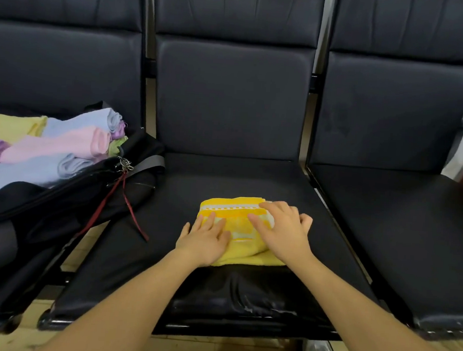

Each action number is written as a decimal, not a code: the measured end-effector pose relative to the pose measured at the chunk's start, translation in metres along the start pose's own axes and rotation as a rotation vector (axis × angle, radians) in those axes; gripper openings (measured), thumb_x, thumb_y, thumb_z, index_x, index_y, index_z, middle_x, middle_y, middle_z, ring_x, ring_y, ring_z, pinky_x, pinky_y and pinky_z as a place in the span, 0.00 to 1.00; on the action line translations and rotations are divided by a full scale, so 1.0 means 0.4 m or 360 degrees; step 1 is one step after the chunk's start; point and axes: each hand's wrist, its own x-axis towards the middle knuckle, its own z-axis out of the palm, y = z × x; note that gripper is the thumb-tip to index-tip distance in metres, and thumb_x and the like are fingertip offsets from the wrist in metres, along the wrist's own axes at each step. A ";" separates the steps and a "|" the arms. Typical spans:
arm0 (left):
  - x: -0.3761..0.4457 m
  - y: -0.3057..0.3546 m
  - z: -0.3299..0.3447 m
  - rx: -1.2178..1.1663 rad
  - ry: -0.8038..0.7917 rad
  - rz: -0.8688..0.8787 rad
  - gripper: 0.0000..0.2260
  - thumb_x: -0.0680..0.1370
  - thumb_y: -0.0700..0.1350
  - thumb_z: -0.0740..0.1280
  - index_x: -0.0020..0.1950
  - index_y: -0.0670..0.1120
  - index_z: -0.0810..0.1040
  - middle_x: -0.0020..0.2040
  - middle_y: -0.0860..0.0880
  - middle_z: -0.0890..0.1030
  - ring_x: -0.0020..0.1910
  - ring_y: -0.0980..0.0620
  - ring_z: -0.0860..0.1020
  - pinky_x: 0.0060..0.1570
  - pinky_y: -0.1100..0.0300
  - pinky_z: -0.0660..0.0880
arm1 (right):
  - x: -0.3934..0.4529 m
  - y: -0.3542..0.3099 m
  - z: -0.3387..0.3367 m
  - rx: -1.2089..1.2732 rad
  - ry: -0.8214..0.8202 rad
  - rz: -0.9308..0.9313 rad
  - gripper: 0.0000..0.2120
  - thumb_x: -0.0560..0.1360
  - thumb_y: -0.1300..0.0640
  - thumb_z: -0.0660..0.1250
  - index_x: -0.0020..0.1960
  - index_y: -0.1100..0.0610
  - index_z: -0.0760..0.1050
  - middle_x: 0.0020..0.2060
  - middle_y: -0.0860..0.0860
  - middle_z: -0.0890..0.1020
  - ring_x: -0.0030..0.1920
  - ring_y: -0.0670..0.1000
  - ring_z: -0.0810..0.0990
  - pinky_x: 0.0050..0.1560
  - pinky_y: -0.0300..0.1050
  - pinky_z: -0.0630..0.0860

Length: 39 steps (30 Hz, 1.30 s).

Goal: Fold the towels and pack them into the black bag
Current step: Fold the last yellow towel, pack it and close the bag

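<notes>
1. Currently, a folded yellow towel is lying on the middle seat of a row of black padded chairs, toward its front half.
2. The left hand is resting flat on the towel's near left part, fingers straight and slightly spread, gripping nothing.
3. The right hand is pressing on the towel's right side, fingers loosely bent with the tips on the cloth; no fold is being pinched as far as the view shows.
4. The black bag is sitting open on the left seat, well apart from the yellow towel, its edge overhanging toward the middle seat.
5. Folded towels in pale blue, pink, purple and light green are lying stacked in the bag's opening.
6. A dark red strap is hanging from a metal clip on the bag, trailing onto the middle seat.
7. The right seat is showing only its black cushion.
</notes>
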 end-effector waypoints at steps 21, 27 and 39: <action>-0.082 -0.041 -0.037 0.0193 0.0227 0.0590 0.19 0.83 0.55 0.53 0.73 0.56 0.67 0.74 0.55 0.64 0.73 0.54 0.60 0.68 0.54 0.55 | -0.048 0.113 -0.057 0.0019 -0.0321 -0.0482 0.09 0.79 0.49 0.64 0.55 0.45 0.81 0.54 0.38 0.81 0.56 0.38 0.75 0.57 0.36 0.50; -0.072 -0.048 -0.030 0.0089 0.0033 0.0574 0.19 0.83 0.55 0.54 0.72 0.53 0.69 0.74 0.52 0.65 0.74 0.52 0.60 0.72 0.51 0.59 | -0.042 0.110 -0.069 -0.0206 -0.0562 -0.0499 0.17 0.76 0.39 0.63 0.60 0.44 0.77 0.58 0.37 0.77 0.62 0.39 0.68 0.59 0.41 0.48; -0.074 -0.051 -0.026 -0.0007 0.0324 0.0557 0.16 0.80 0.60 0.57 0.54 0.53 0.79 0.53 0.56 0.76 0.54 0.56 0.71 0.60 0.57 0.61 | -0.016 0.053 -0.003 -0.0240 -0.0577 -0.0737 0.11 0.81 0.45 0.57 0.59 0.46 0.73 0.53 0.42 0.75 0.53 0.46 0.68 0.52 0.41 0.49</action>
